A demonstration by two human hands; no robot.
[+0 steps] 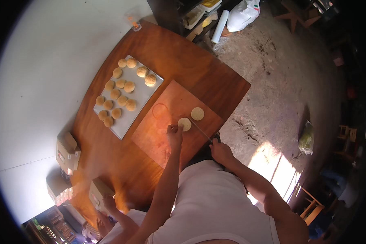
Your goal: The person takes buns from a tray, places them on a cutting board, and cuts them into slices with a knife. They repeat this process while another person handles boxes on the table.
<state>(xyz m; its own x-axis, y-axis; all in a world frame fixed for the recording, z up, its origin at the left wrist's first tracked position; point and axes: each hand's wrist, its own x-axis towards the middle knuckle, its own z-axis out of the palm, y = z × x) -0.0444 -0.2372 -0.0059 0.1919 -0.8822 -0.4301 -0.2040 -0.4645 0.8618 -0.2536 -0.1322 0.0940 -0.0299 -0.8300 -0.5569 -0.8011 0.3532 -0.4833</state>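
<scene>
A reddish-orange cutting board [150,132] lies on the wooden table. Two round, pale cut bun halves rest on it, the nearer bun half [185,124] and the farther bun half [197,114]. My left hand [175,136] is closed, its curled fingers at the left edge of the nearer half. In my right hand [220,151], at the board's right edge, the handle of a long thin knife [202,131] is gripped. Its blade reaches over the board, with the tip between the two halves.
A metal tray [139,91] with several whole round buns stands beyond the board, to the left. A clear cup [136,26] sits at the table's far end. Cardboard boxes [68,152] are at the left; another person's hand [108,202] is near one box [99,191].
</scene>
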